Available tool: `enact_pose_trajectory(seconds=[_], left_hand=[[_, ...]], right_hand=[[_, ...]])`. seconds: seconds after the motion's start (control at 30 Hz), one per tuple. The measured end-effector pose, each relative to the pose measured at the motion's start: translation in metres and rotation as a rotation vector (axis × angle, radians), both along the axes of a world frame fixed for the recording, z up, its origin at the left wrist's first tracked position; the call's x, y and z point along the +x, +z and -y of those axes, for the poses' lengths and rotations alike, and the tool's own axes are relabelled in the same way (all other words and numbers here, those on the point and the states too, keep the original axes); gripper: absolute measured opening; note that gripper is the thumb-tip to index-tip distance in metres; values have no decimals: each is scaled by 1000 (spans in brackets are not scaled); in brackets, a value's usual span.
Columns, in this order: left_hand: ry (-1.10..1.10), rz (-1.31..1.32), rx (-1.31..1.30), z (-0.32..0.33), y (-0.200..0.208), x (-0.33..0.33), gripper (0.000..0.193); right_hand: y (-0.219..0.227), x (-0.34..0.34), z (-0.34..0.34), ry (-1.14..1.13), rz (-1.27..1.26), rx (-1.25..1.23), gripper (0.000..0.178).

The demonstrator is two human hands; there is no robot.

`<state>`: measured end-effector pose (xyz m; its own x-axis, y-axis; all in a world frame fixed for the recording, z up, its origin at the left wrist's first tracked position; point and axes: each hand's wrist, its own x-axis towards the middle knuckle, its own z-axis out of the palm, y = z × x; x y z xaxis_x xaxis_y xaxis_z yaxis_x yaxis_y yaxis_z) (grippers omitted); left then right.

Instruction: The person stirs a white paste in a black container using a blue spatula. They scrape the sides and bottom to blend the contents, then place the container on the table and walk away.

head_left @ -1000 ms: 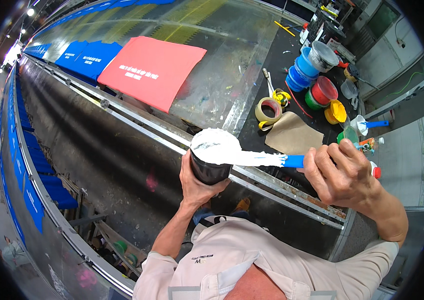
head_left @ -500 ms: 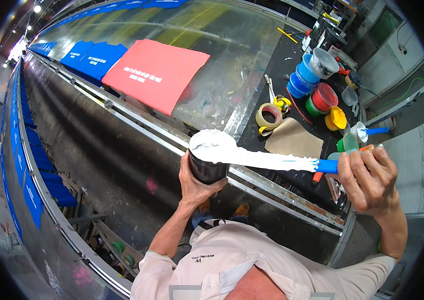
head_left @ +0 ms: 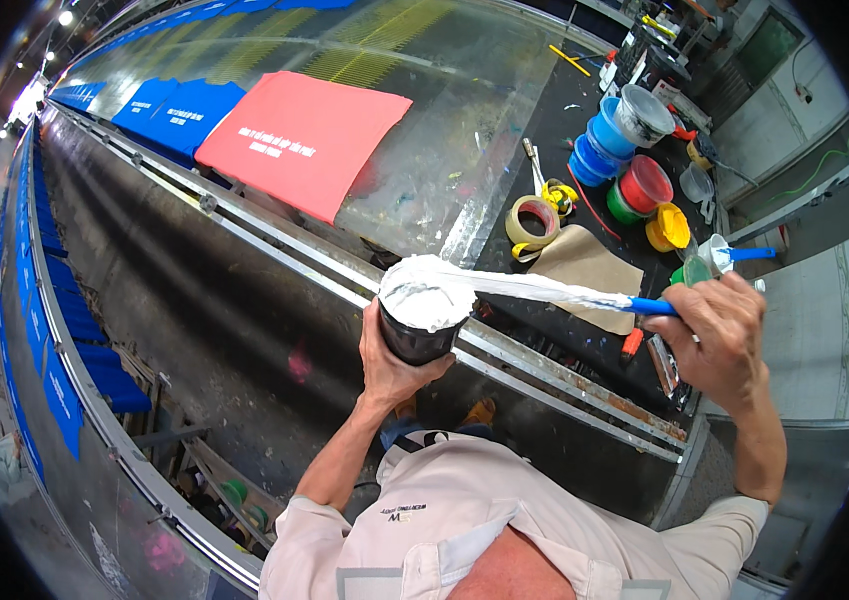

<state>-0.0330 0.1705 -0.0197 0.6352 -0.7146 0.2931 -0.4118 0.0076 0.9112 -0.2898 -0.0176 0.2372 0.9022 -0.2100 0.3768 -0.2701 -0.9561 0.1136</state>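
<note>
My left hand (head_left: 391,365) is wrapped round a black tub (head_left: 418,343) with thick white paste (head_left: 426,296) at its mouth. My right hand (head_left: 714,335) grips the blue handle of a spatula (head_left: 650,306), its long blade coated white. The blade's far end meets the paste at the tub's right side; its tip is not clear to see. Beyond the tub, a coral-pink cloth (head_left: 306,142) with white print lies flat on the long table.
On the dark bench at right stand stacked blue tubs (head_left: 604,145), a red tub (head_left: 645,186), a yellow tub (head_left: 668,228) and a tape roll (head_left: 532,222) beside brown paper (head_left: 585,278). A metal rail (head_left: 544,385) edges the tables. Blue cloths (head_left: 180,117) lie further along. Two people are at far left.
My right hand has shifted left and slightly up with the spatula, and the blade has turned more edge-on. The paste in the tub looks more heaped. My left hand still holds the tub.
</note>
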Motion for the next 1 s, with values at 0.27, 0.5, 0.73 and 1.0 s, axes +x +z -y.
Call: enact_pose_trajectory(seconds=[0.27, 0.5, 0.73, 1.0], left_hand=[[32, -1, -51, -5, -8, -4, 111], [21, -54, -63, -2, -9, -12, 109], [3, -39, 0, 0, 1, -22, 106], [10, -62, -35, 0, 1, -28, 104]], right_hand=[[-53, -1, -12, -243, 47, 820, 26], [-115, 5, -50, -373, 162, 1824, 32], [-146, 23, -70, -327, 246, 1972, 36], [-152, 19, -74, -389, 184, 1886, 35]])
